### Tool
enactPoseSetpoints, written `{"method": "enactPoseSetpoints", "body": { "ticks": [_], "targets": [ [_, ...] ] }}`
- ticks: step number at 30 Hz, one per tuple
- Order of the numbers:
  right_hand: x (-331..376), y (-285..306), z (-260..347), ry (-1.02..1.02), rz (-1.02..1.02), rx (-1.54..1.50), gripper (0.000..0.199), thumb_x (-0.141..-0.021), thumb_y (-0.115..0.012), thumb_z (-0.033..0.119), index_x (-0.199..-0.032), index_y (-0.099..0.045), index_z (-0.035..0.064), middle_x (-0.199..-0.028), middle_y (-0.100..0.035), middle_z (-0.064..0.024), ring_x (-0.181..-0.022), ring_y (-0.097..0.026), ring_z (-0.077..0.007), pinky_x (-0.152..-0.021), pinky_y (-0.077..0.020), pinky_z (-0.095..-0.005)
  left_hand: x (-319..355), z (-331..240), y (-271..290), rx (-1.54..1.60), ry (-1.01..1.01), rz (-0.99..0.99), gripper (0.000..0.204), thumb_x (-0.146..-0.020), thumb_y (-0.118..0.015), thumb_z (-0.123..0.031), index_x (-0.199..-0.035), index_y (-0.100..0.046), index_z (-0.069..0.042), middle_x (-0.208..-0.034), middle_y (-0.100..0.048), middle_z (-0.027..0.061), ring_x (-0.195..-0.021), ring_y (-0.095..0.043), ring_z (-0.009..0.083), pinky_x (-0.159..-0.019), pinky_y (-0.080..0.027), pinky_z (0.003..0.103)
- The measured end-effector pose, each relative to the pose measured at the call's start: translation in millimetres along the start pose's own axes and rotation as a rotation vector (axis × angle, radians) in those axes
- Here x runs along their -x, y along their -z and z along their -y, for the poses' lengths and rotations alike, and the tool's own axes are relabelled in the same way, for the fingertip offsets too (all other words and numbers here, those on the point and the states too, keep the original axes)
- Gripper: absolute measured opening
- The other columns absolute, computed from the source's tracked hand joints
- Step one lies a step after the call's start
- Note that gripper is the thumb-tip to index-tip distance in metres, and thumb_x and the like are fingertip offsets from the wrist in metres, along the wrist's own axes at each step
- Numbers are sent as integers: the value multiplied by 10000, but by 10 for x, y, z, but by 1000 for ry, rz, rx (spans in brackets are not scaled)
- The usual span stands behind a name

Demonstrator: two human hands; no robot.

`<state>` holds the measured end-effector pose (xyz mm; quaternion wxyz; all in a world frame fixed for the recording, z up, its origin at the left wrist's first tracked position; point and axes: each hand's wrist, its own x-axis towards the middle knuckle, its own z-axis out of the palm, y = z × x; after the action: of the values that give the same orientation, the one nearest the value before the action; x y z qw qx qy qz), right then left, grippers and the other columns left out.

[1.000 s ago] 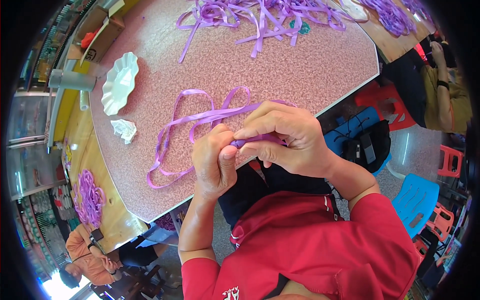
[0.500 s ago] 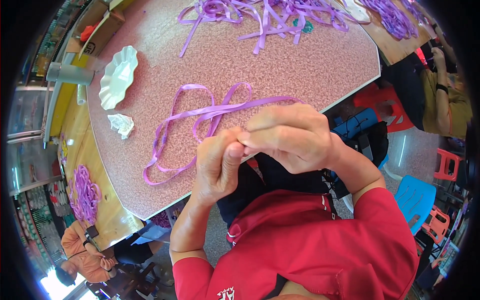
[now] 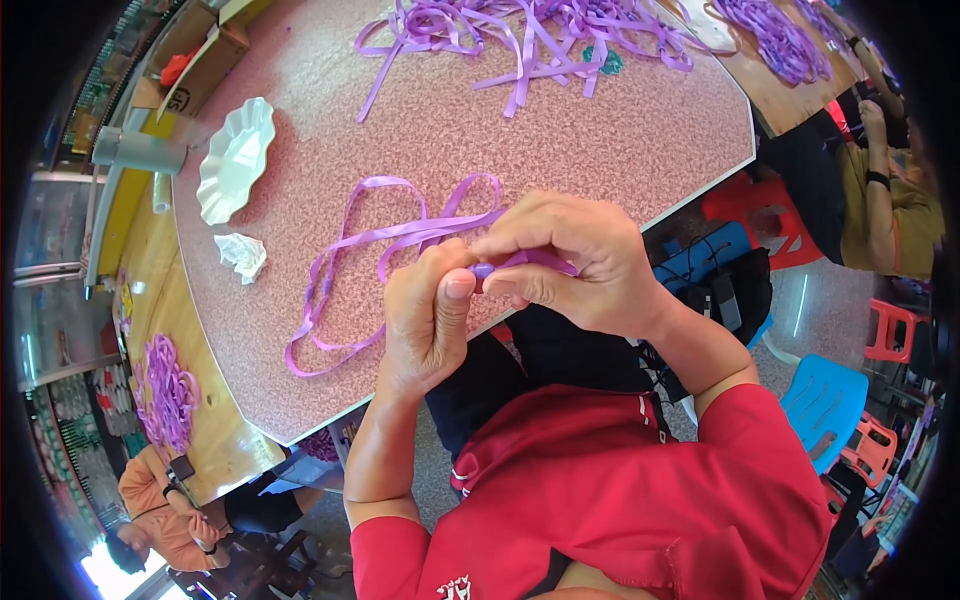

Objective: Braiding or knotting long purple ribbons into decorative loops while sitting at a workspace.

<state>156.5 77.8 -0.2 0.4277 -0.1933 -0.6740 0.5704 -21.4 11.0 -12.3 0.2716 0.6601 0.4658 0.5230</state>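
Observation:
A long purple ribbon (image 3: 345, 240) lies in loose loops on the pink speckled table, and its near end runs up into my hands. Thumb and fingers of my left hand (image 3: 430, 310) pinch it at a small purple lump (image 3: 482, 271), perhaps a knot or bead. Opposite, my right hand (image 3: 575, 265) is closed on the same ribbon, with a short stretch showing between thumb and fingers. The hands almost touch, just over the table's near edge. Fingers partly cover the lump, so its exact form is hidden.
A white scalloped dish (image 3: 237, 160) and a crumpled tissue (image 3: 241, 257) sit on the left. Many purple ribbons (image 3: 540, 40) are heaped at the far side. Side tables hold more bundles (image 3: 168, 390). Other people sit at lower left and far right; a blue chair (image 3: 825, 405) stands right.
My right hand has turned and shifted slightly left, uncovering the purple lump and ribbon between the fingers. The ribbon stretch that ran behind my right hand is now drawn in.

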Motion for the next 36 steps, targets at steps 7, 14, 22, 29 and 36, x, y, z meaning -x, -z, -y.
{"method": "enactPoseSetpoints", "body": {
  "ticks": [7,14,22,29,36],
  "targets": [
    [3,-52,17,350,-30,286,198,-784,-771,19,-967,-694,20,-908,-677,-108,-757,-670,-189,-626,-528,-284,-41,-32,26,-71,-133,16,303,-1025,-455,-279,-921,-569,-18,-684,-514,106,-545,-507,244,-506,-375,355],
    [4,-42,-28,474,-18,340,209,-767,-766,6,-961,-685,6,-899,-673,-119,-716,-678,-218,-593,-539,-295,61,-49,4,-95,-27,-1,484,-1042,-389,-423,-923,-596,-1,-768,-561,57,-610,-466,111,-538,-354,278],
    [-142,117,-98,686,162,338,265,-701,-743,-40,-957,-682,-12,-889,-656,-117,-708,-674,-243,-572,-545,-333,46,-149,-12,5,13,65,363,-1023,-478,-303,-853,-588,-2,-612,-522,64,-510,-533,184,-484,-390,301],
    [-26,50,-234,485,-38,319,220,-779,-738,-16,-993,-688,-1,-912,-663,-120,-746,-672,-225,-611,-538,-298,-30,-118,-91,132,338,28,420,-1044,-428,-365,-890,-589,-9,-608,-477,0,-531,-412,75,-507,-362,255],
    [38,90,-227,312,-78,260,233,-799,-743,-15,-1025,-694,8,-941,-663,-124,-805,-668,-202,-659,-535,-292,-31,-149,-28,333,473,62,261,-1027,-510,-280,-996,-585,-32,-768,-486,-44,-681,-415,35,-590,-350,198]
  ]
}}
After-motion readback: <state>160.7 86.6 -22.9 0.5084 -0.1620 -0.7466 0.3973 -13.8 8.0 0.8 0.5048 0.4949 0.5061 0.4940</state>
